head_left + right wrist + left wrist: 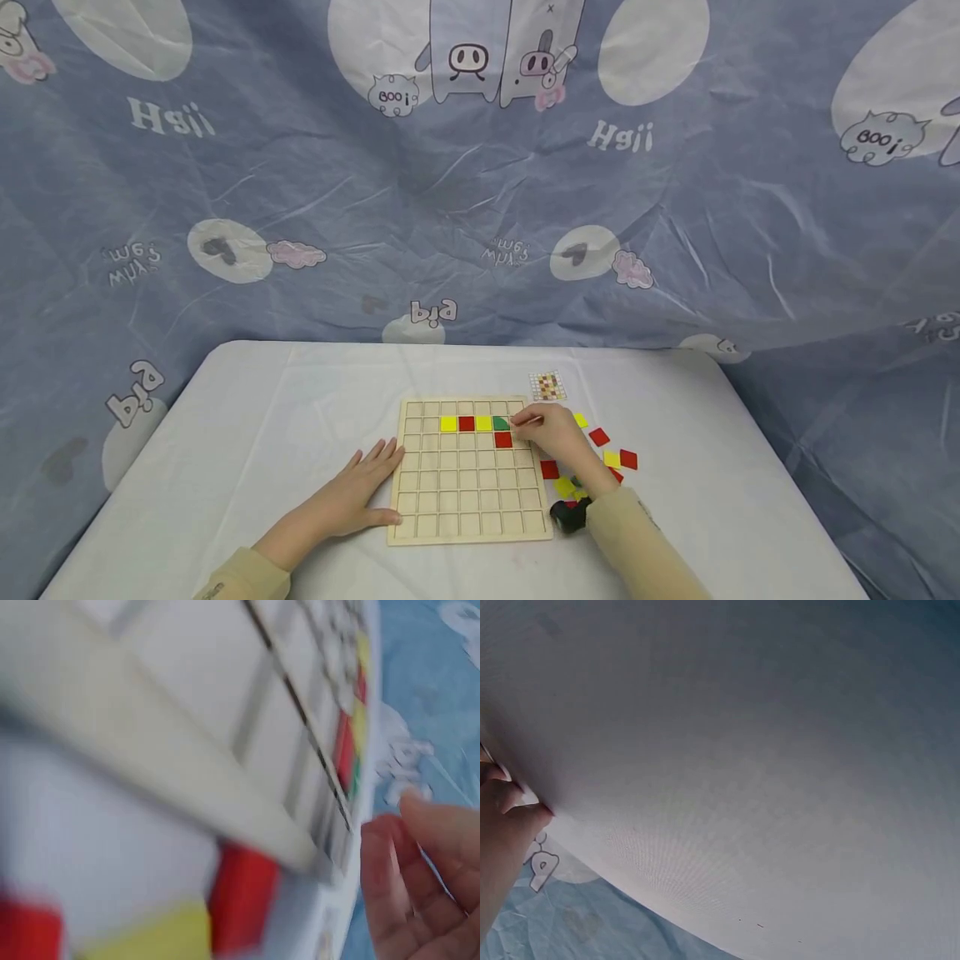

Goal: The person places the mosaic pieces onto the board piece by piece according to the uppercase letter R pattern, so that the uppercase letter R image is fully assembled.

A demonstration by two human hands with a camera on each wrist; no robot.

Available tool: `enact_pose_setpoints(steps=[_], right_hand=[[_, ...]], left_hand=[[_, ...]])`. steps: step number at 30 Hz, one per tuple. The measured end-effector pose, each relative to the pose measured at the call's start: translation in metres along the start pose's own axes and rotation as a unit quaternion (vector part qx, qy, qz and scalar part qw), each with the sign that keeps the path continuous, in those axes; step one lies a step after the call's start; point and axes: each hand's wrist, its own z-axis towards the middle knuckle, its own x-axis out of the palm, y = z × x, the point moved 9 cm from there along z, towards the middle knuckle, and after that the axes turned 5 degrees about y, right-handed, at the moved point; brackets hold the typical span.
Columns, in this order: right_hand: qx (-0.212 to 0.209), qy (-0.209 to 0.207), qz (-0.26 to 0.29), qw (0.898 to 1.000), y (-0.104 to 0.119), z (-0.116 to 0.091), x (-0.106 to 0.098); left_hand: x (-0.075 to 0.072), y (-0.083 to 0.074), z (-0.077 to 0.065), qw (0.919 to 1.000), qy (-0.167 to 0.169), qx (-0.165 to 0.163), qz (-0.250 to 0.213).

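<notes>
A pale wooden grid board (457, 481) lies on the white table. Its upper cells hold yellow tiles (448, 424), a red tile (467, 423) between them, and a green tile (500, 423). Another red tile (503, 440) sits one row lower. My left hand (360, 493) lies spread out, fingertips and thumb at the board's left edge. Over the upper right cells, my right hand (553, 429) pinches a small tile with thumb and index finger; a sliver of red shows at the tips. In the right wrist view the curled fingers (386, 870) largely hide it.
Loose red and yellow tiles (628, 459) lie scattered right of the board. A small printed pattern card (547, 386) lies beyond the board's upper right corner. A black object (567, 517) is at the right wrist. A blue-grey printed curtain (450, 192) hangs behind the table.
</notes>
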Motion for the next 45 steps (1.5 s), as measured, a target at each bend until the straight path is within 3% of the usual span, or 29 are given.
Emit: enact_pose_setpoints(steps=[8,15,21,33,45], right_hand=[[0.050,0.007,0.005,0.999,-0.034,-0.020,-0.036],[0.053,0.036,-0.016,0.998,-0.060,-0.042,-0.038],[0.073,0.031,-0.037,0.996,-0.071,-0.052,-0.037],[0.078,0.031,-0.076,0.994,-0.069,-0.058,-0.033],[0.064,0.034,-0.077,0.994,-0.063,-0.061,-0.031]], left_hand=[[-0.002,0.000,0.000,1.0000,-0.002,0.005,0.001],[0.000,0.002,0.000,1.0000,0.000,0.003,-0.002],[0.000,0.002,0.001,1.0000,-0.001,-0.001,0.000],[-0.002,-0.001,-0.002,1.0000,-0.003,0.006,0.001],[-0.001,0.001,-0.001,1.0000,-0.004,0.006,-0.001]])
